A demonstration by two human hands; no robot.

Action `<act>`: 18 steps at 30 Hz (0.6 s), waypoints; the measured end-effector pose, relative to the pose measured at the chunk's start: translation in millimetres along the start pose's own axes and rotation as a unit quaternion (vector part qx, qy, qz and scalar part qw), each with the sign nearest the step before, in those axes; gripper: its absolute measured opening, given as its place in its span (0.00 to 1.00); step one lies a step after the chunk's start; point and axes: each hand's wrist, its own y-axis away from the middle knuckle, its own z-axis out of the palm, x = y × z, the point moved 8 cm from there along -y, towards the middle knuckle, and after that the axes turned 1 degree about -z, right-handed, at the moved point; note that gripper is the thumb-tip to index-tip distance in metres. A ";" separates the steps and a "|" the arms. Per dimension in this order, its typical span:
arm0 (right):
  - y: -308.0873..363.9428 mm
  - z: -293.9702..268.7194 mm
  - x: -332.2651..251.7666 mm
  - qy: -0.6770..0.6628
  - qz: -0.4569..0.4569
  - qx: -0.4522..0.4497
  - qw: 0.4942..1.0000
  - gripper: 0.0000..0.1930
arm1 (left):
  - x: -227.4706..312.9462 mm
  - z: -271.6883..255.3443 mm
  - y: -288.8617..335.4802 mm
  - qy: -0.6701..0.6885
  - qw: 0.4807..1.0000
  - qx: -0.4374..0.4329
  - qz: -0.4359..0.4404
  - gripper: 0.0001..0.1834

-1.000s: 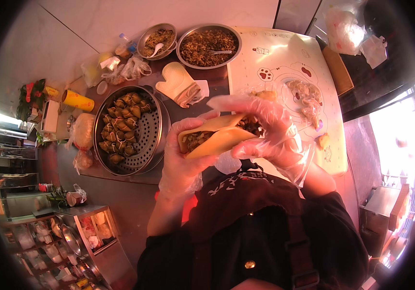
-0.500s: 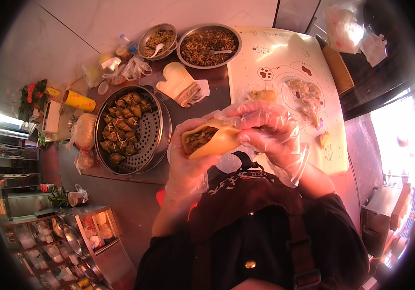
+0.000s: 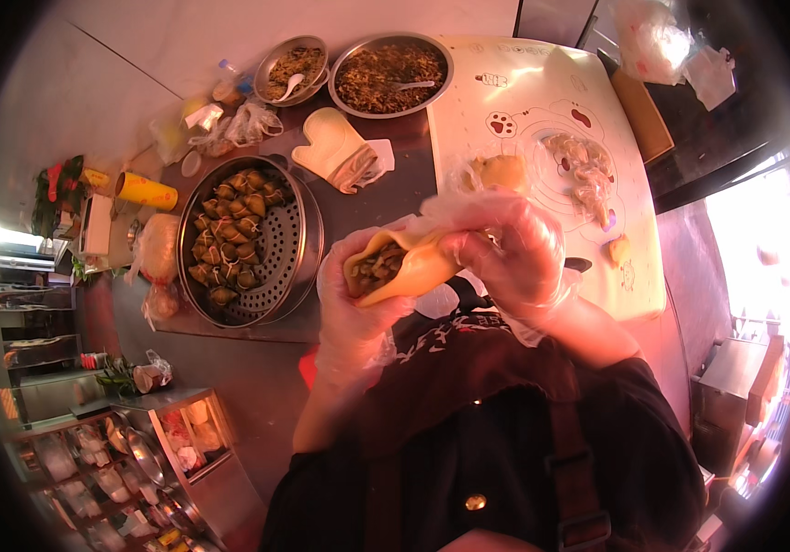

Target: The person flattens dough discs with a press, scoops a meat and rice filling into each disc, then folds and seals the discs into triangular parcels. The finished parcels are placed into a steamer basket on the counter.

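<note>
Cupped in my left hand (image 3: 351, 293) lies a filled dough wrapper (image 3: 418, 270), yellowish and folded round a brown chopped filling (image 3: 377, 269) that shows at its gaping left end. My right hand (image 3: 519, 253) pinches the wrapper's right end between thumb and fingers. Both hands wear clear plastic gloves and are raised in front of my chest. Beyond my right hand, a lump of yellow dough (image 3: 498, 172) in clear plastic rests on a white printed mat (image 3: 469, 110). A smaller dough piece (image 3: 618, 249) sits to the right on that mat.
Left of my hands stands a steamer pot (image 3: 314, 244) with several leaf-wrapped bundles (image 3: 239, 216) on its perforated tray. An oven mitt (image 3: 331, 147) lies behind it. Farther back are a large bowl of brown filling (image 3: 386, 78) and a smaller bowl with a white spoon (image 3: 291, 85).
My right hand has turned and shifted slightly along the wrapper's right end. The wrapper's left end gapes a little wider, showing more filling. The whole view has shifted slightly.
</note>
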 end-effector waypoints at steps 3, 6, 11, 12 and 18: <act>-1.5 -12.1 -11.8 0.014 -0.036 -0.027 0.999 0.27 | 4.3 -0.5 1.8 0.051 0.999 -0.003 0.017 0.39; 0.7 -18.4 -17.6 -0.069 -0.082 -0.043 0.993 0.38 | 8.7 2.8 4.8 0.135 0.991 -0.009 0.019 0.40; 21.6 -25.7 -8.5 -0.183 -0.069 0.056 0.979 0.28 | 9.5 10.9 3.7 0.184 0.983 -0.006 0.012 0.37; 24.4 -23.6 -10.0 -0.150 -0.082 0.028 0.985 0.25 | 7.2 11.7 3.4 0.201 0.979 0.003 0.002 0.37; 24.4 -17.1 2.2 -0.107 -0.042 0.009 0.993 0.21 | 3.2 24.0 4.1 0.176 0.984 -0.025 -0.007 0.36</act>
